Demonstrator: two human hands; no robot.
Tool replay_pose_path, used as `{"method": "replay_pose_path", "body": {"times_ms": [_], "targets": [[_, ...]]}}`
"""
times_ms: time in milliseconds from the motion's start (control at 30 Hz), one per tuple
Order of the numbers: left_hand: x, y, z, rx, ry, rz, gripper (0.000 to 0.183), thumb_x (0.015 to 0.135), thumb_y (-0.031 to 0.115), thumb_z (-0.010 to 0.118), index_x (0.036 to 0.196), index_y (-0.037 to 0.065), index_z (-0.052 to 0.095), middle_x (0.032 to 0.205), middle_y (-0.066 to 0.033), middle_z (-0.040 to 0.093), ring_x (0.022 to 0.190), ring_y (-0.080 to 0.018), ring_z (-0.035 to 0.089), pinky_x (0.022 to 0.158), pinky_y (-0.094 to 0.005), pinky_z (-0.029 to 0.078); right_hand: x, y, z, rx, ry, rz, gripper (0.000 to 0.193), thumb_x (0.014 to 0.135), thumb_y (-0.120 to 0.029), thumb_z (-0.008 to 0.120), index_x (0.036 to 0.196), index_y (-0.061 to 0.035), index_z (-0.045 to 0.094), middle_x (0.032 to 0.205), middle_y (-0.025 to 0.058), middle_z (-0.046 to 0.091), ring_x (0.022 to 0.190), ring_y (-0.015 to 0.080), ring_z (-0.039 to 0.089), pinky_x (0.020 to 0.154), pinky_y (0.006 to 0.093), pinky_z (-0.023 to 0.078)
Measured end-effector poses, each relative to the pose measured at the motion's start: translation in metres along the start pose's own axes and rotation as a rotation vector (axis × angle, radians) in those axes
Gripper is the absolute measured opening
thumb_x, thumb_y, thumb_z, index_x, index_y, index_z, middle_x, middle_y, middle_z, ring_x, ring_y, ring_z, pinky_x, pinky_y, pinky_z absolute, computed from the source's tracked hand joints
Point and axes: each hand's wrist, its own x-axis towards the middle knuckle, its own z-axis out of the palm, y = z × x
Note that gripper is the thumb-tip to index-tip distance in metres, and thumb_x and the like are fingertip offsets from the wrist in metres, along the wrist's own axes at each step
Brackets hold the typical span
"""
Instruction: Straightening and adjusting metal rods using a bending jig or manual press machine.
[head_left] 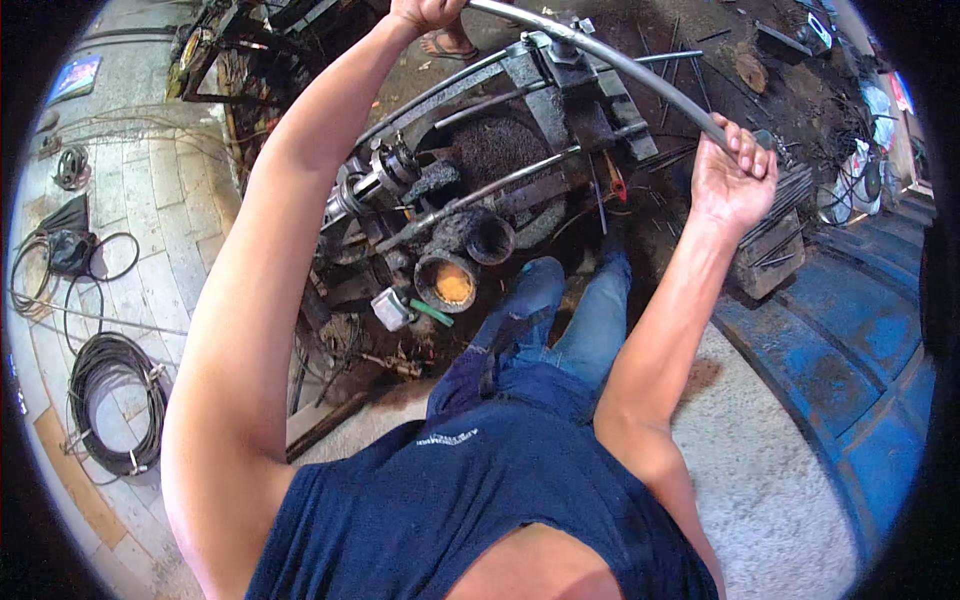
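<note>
A long grey metal pipe (620,62) is held up in front of me, slanting from the top edge down to the right. My left hand (430,10) is closed round it at the top, partly cut off by the frame. Near the pipe's right end, my right hand (737,180) has its fingers wrapped round it. Below the pipe stands a greasy lathe-like machine (560,95) with a round chuck (392,168), long rods and a bed of dark shavings (495,150). On its near side are a dark round pot (490,240) and a cup with orange-yellow matter (453,286).
Another person's sandalled foot (450,46) is beyond the machine. A grey box (393,309) and green tube (432,313) lie by the cup. Coiled black cable (82,430) is at left. Thin rods (785,205) and a blue ridged metal panel (830,350) are at right.
</note>
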Motion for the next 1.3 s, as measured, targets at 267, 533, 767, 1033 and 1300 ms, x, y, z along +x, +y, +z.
{"method": "replay_pose_path", "body": {"times_ms": [267,533,767,1033,1300], "targets": [[-0.002,-0.012,0.001,0.013,-0.379,-0.062,0.032,0.082,0.033,0.050,0.063,0.008,0.055,0.059,-0.0160,0.059,0.057,-0.0394,0.059,0.050,-0.0478,0.045,-0.006,0.010,0.010,-0.101,0.217,-0.039,0.037,0.085,-0.019,0.035,0.049,-0.0131,0.031,0.048,0.0064,0.031,0.054,0.0227,0.037,0.077,0.0449,0.041],[0.033,0.035,0.000,-0.025,-0.262,-0.262,0.043,0.084,0.034,0.046,0.053,0.009,0.061,0.056,-0.0169,0.059,0.053,-0.0354,0.060,0.053,-0.0441,0.048,0.047,-0.032,0.009,-0.040,0.369,0.048,0.039,0.082,-0.021,0.039,0.046,-0.0162,0.027,0.042,0.0021,0.026,0.047,0.0186,0.032,0.069,0.0396,0.039],[0.037,0.027,-0.003,0.047,-0.403,-0.223,0.033,0.087,0.026,0.039,0.083,0.011,0.068,0.069,-0.0124,0.064,0.064,-0.0327,0.062,0.060,-0.0413,0.048,0.058,-0.040,0.009,0.046,0.336,0.280,0.039,0.086,-0.023,0.047,0.051,-0.0136,0.034,0.048,0.0031,0.032,0.055,0.0187,0.038,0.076,0.0411,0.042],[0.017,0.073,-0.078,0.040,0.084,-0.546,0.024,0.080,0.022,0.059,0.097,0.005,0.062,0.106,-0.0160,0.060,0.109,-0.0340,0.052,0.095,-0.0508,0.036,0.038,-0.023,-0.044,-0.594,0.475,0.784,0.020,0.089,-0.023,0.055,0.089,-0.0041,0.059,0.078,0.0079,0.058,0.077,0.0220,0.058,0.081,0.0387,0.048],[-0.215,0.126,-0.172,0.069,-0.277,-1.050,0.057,0.078,0.026,0.068,0.124,-0.001,0.048,0.121,-0.0199,0.052,0.117,-0.0336,0.047,0.104,-0.0455,0.032,0.002,0.049,-0.050,-1.526,0.021,0.936,0.016,0.088,-0.016,0.057,0.095,-0.0023,0.061,0.073,0.0024,0.058,0.064,0.0114,0.055,0.058,0.0248,0.046]]}}
